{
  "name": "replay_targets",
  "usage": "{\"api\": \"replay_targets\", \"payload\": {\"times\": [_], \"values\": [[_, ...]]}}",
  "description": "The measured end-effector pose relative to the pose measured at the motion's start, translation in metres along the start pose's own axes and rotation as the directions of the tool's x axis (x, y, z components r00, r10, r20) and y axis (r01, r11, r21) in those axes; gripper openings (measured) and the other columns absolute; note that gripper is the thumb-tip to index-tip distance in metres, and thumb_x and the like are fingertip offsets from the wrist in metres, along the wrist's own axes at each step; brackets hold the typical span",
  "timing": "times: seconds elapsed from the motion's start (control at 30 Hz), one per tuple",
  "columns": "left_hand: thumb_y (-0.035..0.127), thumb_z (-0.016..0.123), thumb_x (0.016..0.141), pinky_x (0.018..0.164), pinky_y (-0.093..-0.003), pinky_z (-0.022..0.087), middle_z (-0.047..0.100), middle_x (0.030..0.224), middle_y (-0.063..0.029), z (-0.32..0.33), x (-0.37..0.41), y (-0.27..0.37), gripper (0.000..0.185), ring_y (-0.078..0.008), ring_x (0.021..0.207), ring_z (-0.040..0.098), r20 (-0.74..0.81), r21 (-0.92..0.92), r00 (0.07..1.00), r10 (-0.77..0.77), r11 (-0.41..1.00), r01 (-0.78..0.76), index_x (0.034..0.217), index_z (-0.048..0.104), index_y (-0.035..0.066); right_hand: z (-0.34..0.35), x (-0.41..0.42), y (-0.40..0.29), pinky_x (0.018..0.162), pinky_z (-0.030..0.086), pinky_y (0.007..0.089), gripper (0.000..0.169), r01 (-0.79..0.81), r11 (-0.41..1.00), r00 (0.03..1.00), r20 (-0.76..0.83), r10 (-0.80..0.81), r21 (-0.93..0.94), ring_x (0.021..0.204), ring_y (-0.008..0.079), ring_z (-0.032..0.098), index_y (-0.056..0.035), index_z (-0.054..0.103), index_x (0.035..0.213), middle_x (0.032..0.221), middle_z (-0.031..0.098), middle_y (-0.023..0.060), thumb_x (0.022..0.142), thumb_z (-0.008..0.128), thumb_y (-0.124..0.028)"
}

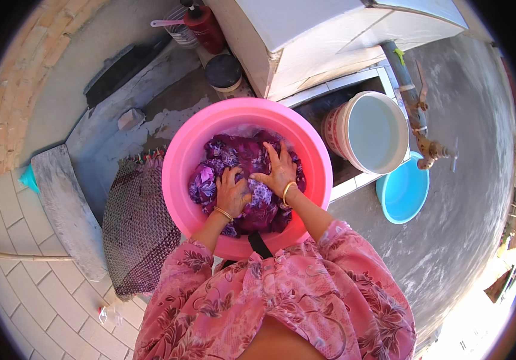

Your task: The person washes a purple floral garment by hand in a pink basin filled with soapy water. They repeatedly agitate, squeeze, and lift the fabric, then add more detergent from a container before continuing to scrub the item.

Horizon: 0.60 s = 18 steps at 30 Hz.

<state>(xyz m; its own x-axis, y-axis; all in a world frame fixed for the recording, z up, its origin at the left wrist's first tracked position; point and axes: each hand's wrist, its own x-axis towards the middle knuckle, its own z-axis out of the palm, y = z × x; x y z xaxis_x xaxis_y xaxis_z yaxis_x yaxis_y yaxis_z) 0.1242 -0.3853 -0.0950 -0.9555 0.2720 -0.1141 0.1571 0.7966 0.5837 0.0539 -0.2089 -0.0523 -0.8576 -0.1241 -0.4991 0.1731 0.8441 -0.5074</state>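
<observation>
Directly before me stands a round pink plastic tub (246,107) with a wide rim. Bunched wet purple fabric with a floral print (208,177) lies in it, with a little foamy water along the far side. My left hand (232,193) presses on the middle of the fabric, its fingers apart. Farther up and to the right, my right hand (279,173) rests flat on the same cloth with its fingers spread. Neither hand visibly grips a fold. Both wrists wear gold-coloured bangles.
A white bucket of water (372,132) stands right of the tub, near a blue basin (404,198) and a pipe with a tap (433,153). Leftward lie a woven mesh sack (143,229) and a grey slab (69,202). Behind are a dark-lidded jar (223,74) and a red pump bottle (206,29).
</observation>
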Motion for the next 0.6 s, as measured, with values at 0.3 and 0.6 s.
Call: {"api": "replay_targets", "payload": {"times": [0.3, 0.6], "values": [[0.02, 0.064, 0.076, 0.077, -0.0477, 0.042, 0.055, 0.104, -0.0106, 0.027, 0.066, -0.048, 0.011, -0.0347, 0.101, 0.048, 0.24, 0.197, 0.904, -0.354, 0.93, 0.311, 0.085, 0.069, 0.016, 0.021, 0.084, 0.018, 0.077, 0.048, 0.0459, 0.043, 0.092, 0.99, 0.979, 0.19, -0.071, -0.103, 0.088, 0.0399, 0.06, -0.0119, 0.048, 0.115, 0.093, 0.061, 0.0227, 0.076, 0.065, -0.012], [0.025, 0.058, 0.085, 0.07, -0.0378, 0.045, 0.063, 0.084, -0.0162, 0.034, 0.095, -0.083, 0.024, -0.0275, 0.08, 0.058, 0.277, -0.239, 0.842, -0.462, 0.816, 0.526, 0.083, 0.067, 0.003, 0.049, 0.123, 0.043, 0.078, 0.048, 0.0456, 0.019, 0.178, 0.977, 0.977, 0.138, -0.161, -0.119, 0.09, 0.0398, 0.06, -0.0031, 0.062, 0.091, 0.093, 0.062, 0.0248, 0.074, 0.055, -0.001]]}}
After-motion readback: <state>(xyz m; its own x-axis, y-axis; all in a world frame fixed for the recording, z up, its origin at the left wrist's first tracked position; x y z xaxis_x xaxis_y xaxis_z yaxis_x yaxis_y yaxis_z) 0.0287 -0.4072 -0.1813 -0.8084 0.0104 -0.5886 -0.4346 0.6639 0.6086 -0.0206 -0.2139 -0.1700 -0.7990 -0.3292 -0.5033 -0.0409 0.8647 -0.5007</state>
